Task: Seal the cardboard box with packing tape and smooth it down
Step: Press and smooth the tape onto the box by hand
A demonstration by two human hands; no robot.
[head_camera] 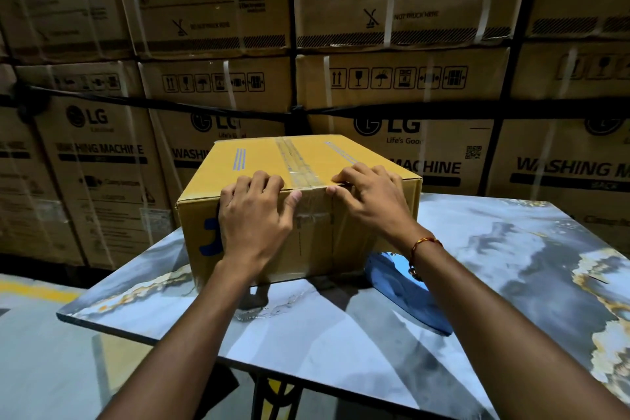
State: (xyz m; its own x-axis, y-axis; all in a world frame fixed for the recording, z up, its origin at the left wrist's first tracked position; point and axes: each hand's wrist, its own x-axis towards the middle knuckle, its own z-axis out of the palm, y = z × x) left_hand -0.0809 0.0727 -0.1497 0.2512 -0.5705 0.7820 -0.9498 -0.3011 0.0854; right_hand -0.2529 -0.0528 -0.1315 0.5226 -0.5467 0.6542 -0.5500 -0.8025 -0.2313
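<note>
Under both hands sits a closed cardboard box (300, 194) on a marble-patterned table (511, 249); its flaps are shut, so any contents are hidden. Clear packing tape (292, 160) runs along the top seam between the hands and folds over the near edge onto the front face, where it is glossy and hard to trace. The left hand (254, 215) lies spread over the near top edge, fingers on the lid, palm on the front, thumb touching the tape, grasping nothing. The right hand (370, 194) presses with bent fingers on the same edge just right of the tape, also holding nothing; its wrist wears a thread bracelet (422, 245). Beneath the right forearm lies a blue object (405, 286), partly covered and unclear. Beyond the hands rise stacked washing machine cartons (409, 85), cut off by the frame.
</note>
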